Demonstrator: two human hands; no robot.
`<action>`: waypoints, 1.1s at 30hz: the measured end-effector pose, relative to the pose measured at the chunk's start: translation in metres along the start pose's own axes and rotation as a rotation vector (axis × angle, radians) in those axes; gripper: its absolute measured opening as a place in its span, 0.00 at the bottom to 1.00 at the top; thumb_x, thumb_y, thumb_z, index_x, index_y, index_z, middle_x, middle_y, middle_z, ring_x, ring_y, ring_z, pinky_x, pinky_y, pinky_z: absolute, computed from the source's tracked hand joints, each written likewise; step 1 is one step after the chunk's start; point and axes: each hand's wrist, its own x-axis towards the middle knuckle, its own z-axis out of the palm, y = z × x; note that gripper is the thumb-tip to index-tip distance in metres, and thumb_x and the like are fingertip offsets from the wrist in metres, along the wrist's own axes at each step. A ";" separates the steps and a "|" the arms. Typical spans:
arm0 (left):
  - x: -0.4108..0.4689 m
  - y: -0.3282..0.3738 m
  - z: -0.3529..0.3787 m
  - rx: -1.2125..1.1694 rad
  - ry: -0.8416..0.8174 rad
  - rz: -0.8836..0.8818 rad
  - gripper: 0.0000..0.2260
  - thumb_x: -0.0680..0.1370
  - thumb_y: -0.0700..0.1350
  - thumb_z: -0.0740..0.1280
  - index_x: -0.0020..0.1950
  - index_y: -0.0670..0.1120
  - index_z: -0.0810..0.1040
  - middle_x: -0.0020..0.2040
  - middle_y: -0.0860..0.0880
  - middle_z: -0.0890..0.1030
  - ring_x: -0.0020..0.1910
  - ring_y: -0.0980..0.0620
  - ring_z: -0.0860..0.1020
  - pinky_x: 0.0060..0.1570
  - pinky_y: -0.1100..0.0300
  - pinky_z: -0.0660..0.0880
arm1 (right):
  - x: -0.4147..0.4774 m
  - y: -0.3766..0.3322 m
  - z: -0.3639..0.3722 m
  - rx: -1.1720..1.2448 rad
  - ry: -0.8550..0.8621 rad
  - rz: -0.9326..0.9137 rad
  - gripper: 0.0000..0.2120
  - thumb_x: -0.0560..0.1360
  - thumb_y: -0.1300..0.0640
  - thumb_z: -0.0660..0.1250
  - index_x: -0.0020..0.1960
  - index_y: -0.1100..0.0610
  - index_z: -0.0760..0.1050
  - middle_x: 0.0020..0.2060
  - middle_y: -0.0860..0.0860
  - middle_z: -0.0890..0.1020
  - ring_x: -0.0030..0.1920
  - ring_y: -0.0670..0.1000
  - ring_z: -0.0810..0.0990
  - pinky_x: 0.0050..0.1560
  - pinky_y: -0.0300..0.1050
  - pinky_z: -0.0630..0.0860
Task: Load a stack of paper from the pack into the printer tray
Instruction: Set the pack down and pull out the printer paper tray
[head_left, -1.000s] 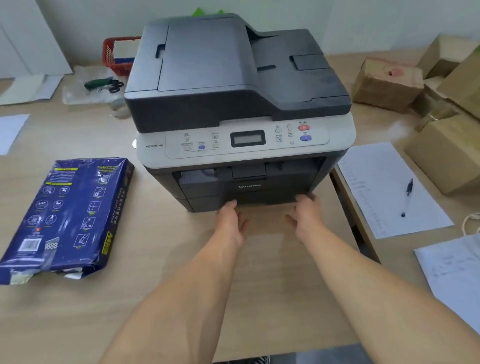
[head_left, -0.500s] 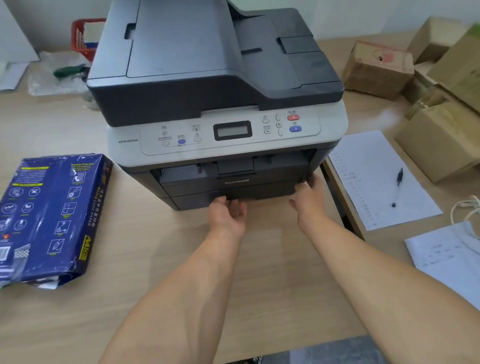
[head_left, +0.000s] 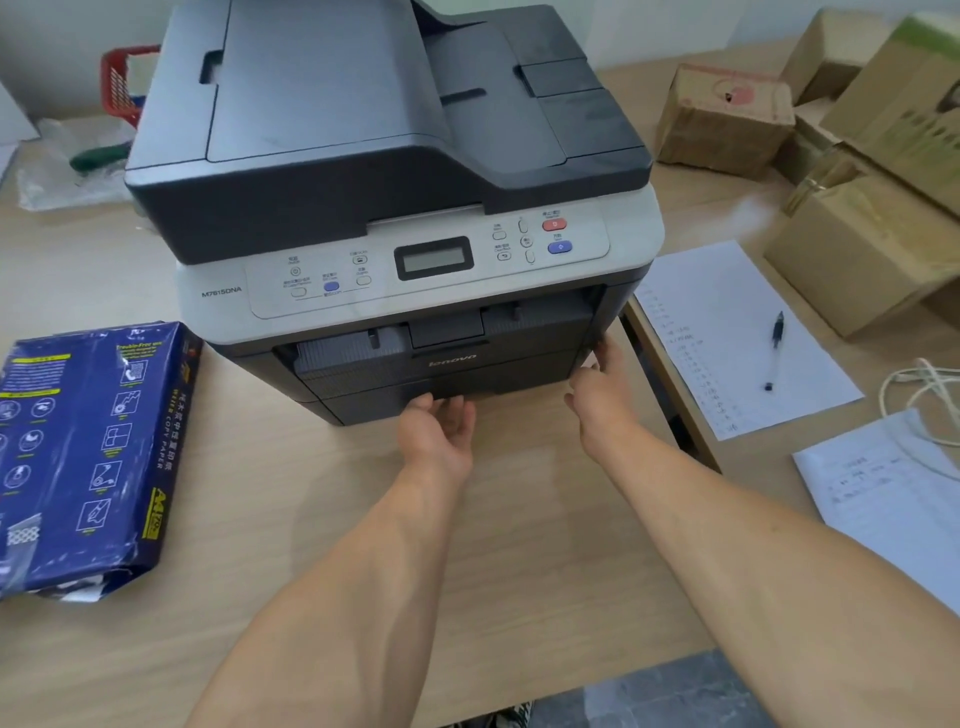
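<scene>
A dark grey and white printer (head_left: 395, 156) stands at the middle of the wooden desk (head_left: 291, 519). Its paper tray (head_left: 519, 382) is the closed bottom drawer at the front. My left hand (head_left: 436, 436) is palm up at the middle of the tray's lower edge, and its fingertips are hidden under the lip. My right hand (head_left: 605, 405) rests with its fingers against the printer's front right corner, beside the tray. The blue pack of A4 paper (head_left: 88, 447) lies flat on the desk at the left, its near end torn open, apart from both hands.
A printed sheet (head_left: 727, 332) with a pen (head_left: 774, 358) lies on the neighbouring desk to the right, with more paper (head_left: 893, 499) and a white cable (head_left: 924, 395) nearer. Cardboard boxes (head_left: 857, 260) crowd the far right. A red basket (head_left: 122, 83) stands behind the printer at left.
The view has moved closer to the printer. My left hand has turned palm up and slid its fingers under the tray's edge. My right hand has shifted right to the printer's corner.
</scene>
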 end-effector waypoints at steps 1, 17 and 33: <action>0.002 0.000 -0.001 0.000 0.002 0.001 0.08 0.81 0.41 0.60 0.44 0.39 0.73 0.43 0.43 0.76 0.47 0.46 0.79 0.44 0.54 0.78 | 0.000 0.000 0.000 -0.001 0.003 -0.003 0.33 0.78 0.69 0.56 0.77 0.43 0.57 0.76 0.45 0.64 0.76 0.52 0.62 0.74 0.56 0.65; 0.008 -0.007 -0.002 -0.113 0.030 0.015 0.07 0.82 0.43 0.63 0.52 0.39 0.75 0.46 0.43 0.78 0.44 0.45 0.80 0.44 0.56 0.82 | 0.004 0.001 0.005 0.032 -0.031 0.015 0.34 0.78 0.70 0.57 0.77 0.44 0.56 0.62 0.42 0.69 0.67 0.49 0.69 0.72 0.57 0.67; -0.004 -0.018 0.001 -0.253 -0.055 -0.043 0.19 0.79 0.60 0.61 0.38 0.46 0.73 0.41 0.45 0.77 0.40 0.44 0.77 0.42 0.53 0.79 | -0.003 -0.004 0.001 0.044 -0.036 0.030 0.35 0.78 0.72 0.56 0.78 0.45 0.55 0.70 0.44 0.67 0.67 0.48 0.68 0.69 0.55 0.72</action>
